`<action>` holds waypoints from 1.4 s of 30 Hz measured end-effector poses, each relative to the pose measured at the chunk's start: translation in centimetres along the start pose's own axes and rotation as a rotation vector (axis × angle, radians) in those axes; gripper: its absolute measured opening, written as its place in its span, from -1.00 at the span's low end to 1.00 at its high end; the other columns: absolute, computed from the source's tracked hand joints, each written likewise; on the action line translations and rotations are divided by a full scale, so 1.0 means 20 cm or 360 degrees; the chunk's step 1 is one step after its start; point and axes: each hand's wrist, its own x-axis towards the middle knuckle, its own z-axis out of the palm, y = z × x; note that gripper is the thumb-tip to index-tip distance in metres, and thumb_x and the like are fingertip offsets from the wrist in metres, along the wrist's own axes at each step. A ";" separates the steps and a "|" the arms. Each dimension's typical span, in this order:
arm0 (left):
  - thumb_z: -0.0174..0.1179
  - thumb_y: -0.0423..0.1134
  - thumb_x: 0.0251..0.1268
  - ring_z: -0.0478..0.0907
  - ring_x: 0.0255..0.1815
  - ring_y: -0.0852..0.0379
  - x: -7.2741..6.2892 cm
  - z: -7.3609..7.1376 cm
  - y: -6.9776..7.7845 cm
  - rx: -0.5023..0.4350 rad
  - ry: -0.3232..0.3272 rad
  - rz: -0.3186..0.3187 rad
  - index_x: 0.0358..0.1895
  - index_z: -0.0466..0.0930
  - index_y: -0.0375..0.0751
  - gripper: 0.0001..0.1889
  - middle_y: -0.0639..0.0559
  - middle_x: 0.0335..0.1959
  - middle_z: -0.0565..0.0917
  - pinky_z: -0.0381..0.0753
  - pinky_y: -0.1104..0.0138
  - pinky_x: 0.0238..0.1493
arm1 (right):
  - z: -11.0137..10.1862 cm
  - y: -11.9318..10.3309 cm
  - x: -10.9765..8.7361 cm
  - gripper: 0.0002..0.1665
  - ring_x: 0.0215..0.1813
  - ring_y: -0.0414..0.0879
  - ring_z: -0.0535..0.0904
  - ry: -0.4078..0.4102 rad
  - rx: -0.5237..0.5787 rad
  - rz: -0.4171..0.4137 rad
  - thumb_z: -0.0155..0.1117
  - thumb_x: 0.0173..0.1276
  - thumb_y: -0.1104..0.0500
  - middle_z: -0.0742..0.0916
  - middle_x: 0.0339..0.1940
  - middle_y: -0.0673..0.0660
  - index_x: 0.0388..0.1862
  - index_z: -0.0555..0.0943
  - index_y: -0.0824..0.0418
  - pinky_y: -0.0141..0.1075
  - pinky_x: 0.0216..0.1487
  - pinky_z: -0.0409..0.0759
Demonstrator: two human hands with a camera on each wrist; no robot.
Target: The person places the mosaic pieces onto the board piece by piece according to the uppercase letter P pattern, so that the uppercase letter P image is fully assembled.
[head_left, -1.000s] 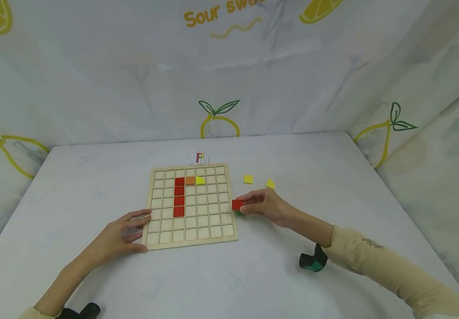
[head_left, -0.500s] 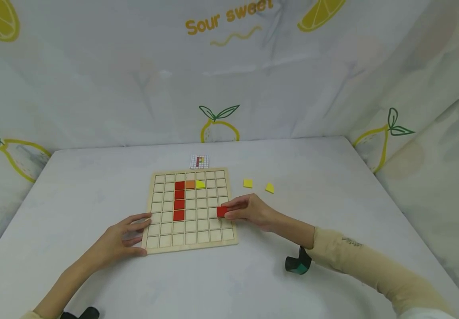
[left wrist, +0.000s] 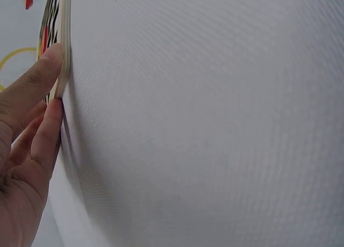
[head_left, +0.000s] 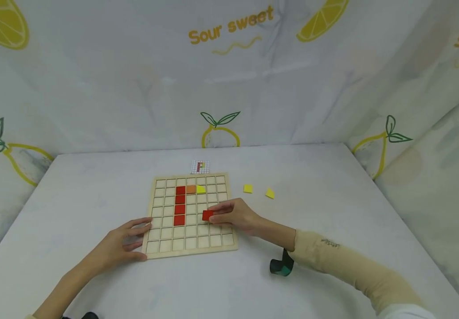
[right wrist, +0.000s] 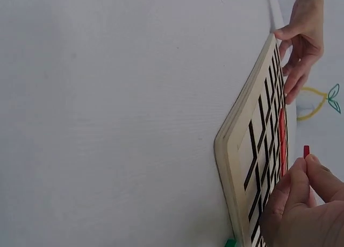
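A wooden grid board (head_left: 165,255) lies on the table. One column of red square tiles (head_left: 179,209) sits in it, with an orange tile (head_left: 191,189) and a yellow tile (head_left: 201,189) in line to the right of the top red one. My right hand (head_left: 237,216) pinches another red tile (head_left: 207,215) between thumb and fingers, above the board's right half. In the right wrist view this held tile (right wrist: 306,151) stands edge-on, apart from the board. My left hand (head_left: 121,243) rests its fingertips and thumb against the board's left edge, fingers spread.
Two loose yellow tiles (head_left: 248,188) lie right of the board. A small printed pattern card (head_left: 200,167) lies behind it. Part of a green piece (right wrist: 230,242) shows beside the board in the right wrist view. A patterned white curtain (head_left: 133,97) closes off the back.
My right hand has carried the red tile leftward from beside the board's right edge to above its grid. The left hand keeps its place. The head view has tilted slightly upward.
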 end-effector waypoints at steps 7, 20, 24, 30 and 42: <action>0.49 -0.32 -0.13 0.28 0.28 -0.38 0.02 0.02 -0.01 -0.0022 -0.0024 0.0019 0.25 0.37 -0.56 -0.21 -0.33 0.40 0.22 0.67 0.34 0.04 | 0.03 0.01 0.02 -0.65 -0.27 -0.14 0.67 -0.0021 0.0070 0.0007 0.36 0.22 0.38 0.73 -0.29 0.14 0.00 0.63 0.44 -0.27 -0.05 0.74; 0.50 -0.34 -0.16 0.29 0.28 -0.37 0.00 0.01 0.00 -0.0054 -0.0004 -0.0036 0.24 0.38 -0.56 -0.20 -0.31 0.41 0.22 0.67 0.38 0.03 | 0.13 0.02 0.05 -0.72 -0.27 -0.19 0.67 -0.0049 -0.0236 -0.0175 0.45 0.16 0.28 0.76 -0.32 0.11 -0.12 0.70 0.33 -0.51 -0.24 0.66; 0.51 -0.33 -0.17 0.30 0.28 -0.36 0.00 0.01 0.00 -0.0041 0.0007 -0.0036 0.24 0.38 -0.56 -0.19 -0.30 0.41 0.22 0.67 0.39 0.02 | 0.17 0.02 0.05 -0.75 -0.30 -0.20 0.67 -0.0032 -0.0357 -0.0267 0.48 0.11 0.30 0.75 -0.37 0.07 -0.20 0.71 0.32 -0.51 -0.26 0.67; 0.51 -0.35 -0.18 0.31 0.27 -0.38 0.00 0.01 0.01 -0.0012 0.0020 -0.0049 0.23 0.39 -0.57 -0.20 -0.32 0.40 0.23 0.68 0.38 0.01 | 0.23 0.02 0.06 -0.78 -0.36 -0.25 0.66 0.0000 -0.0480 -0.0394 0.53 0.05 0.29 0.75 -0.43 0.05 -0.29 0.71 0.29 -0.51 -0.30 0.66; 0.51 -0.35 -0.18 0.33 0.26 -0.38 0.00 0.00 0.01 0.0001 0.0019 -0.0033 0.24 0.39 -0.56 -0.20 -0.32 0.39 0.23 0.68 0.35 0.01 | 0.30 -0.02 0.07 -0.80 -0.64 -0.27 0.54 -0.0041 -0.0656 -0.0473 0.52 0.03 0.34 0.60 -0.56 -0.04 -0.36 0.66 0.33 -0.60 -0.45 0.56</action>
